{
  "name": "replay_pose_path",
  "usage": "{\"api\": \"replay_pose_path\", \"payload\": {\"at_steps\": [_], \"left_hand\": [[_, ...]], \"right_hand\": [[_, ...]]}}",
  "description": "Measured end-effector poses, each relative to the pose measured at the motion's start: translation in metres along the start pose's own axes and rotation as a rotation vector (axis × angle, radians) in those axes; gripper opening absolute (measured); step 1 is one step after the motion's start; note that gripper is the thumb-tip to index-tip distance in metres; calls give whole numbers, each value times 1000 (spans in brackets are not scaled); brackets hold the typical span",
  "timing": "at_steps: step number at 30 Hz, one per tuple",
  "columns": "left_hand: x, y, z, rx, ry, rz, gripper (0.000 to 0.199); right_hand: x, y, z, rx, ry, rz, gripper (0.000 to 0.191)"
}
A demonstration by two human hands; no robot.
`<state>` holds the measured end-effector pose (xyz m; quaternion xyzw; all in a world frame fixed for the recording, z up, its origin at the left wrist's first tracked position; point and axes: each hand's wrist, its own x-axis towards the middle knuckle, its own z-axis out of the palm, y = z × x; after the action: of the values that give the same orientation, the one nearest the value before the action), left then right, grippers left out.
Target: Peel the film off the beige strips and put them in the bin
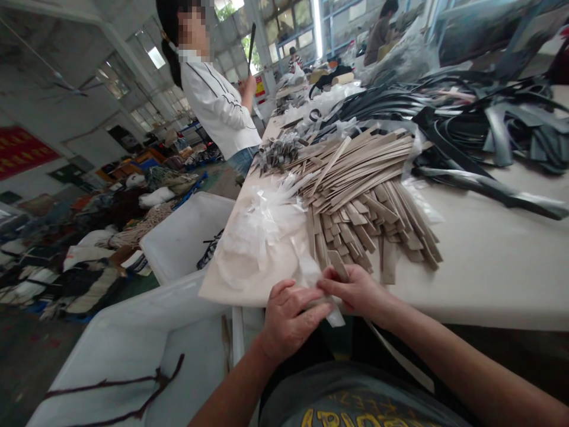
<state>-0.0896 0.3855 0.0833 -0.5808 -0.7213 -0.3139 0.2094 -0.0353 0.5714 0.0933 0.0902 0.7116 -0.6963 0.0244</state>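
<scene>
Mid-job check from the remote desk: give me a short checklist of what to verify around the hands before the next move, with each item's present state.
Grip on the piece: ok. The left hand and right hand pinch a strip trailing white film.
Strip under the fingers: cannot tell, the hands hide it.
Loose beige strips: ok, piled just ahead on the table.
Film clear of hands: not ok, loose white plastic film reaches them.
White plastic bin: ok, open below the table edge.
Co-worker: ok, standing farther along the table.

Strip pile (355, 201) blocks right hand (355, 290) forward; white bin (186, 237) hems left; way out runs right along table edge (489, 314).
</scene>
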Motion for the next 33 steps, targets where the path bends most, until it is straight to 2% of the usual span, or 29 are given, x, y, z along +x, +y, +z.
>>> {"api": "replay_pose_path", "payload": {"at_steps": [1, 3, 5, 6, 7, 9, 11, 14, 19, 21, 23, 25, 28, 31, 33], "left_hand": [[-2, 3, 0, -64, 21, -92, 28], [-4, 9, 0, -263, 64, -402, 25], [-2, 14, 0, -580, 61, -745, 32], [0, 16, 0, -764, 21, -876, 35], [3, 18, 2, -945, -41, -967, 37], [9, 20, 6, -1218, -142, -1061, 35], [13, 21, 13, -1332, -168, -1135, 31], [14, 21, 22, -1397, -136, -1213, 28], [14, 23, 29, -1379, -228, -1165, 31], [16, 23, 30, -1344, -206, -1154, 29], [18, 21, 32, -1324, -95, -1203, 27], [21, 19, 35, -1347, 79, -1276, 28], [28, 17, 40, -1443, 297, -1323, 33], [38, 17, 44, -1498, 375, -1313, 32], [44, 20, 47, -1498, 388, -1300, 31]], "right_hand": [[1, -1, 0, -31, 18, -23, 37], [1, -5, -3, -101, 53, -77, 34], [-2, -10, -5, -172, 80, -124, 32], [-3, -11, -6, -207, 91, -145, 31], [-5, -13, -6, -241, 101, -162, 30], [-7, -14, -6, -303, 122, -192, 27], [-8, -14, -5, -357, 139, -214, 26], [-9, -12, -4, -407, 156, -229, 25], [-9, -13, -6, -408, 152, -217, 25], [-10, -13, -12, -373, 157, -212, 25], [-16, -13, -20, -316, 166, -197, 29], [-26, -9, -27, -243, 138, -153, 40], [-45, 3, -28, -141, -20, -46, 54], [-57, 16, -19, -18, -182, 57, 55], [-58, 20, -16, 43, -154, 61, 53]]}}
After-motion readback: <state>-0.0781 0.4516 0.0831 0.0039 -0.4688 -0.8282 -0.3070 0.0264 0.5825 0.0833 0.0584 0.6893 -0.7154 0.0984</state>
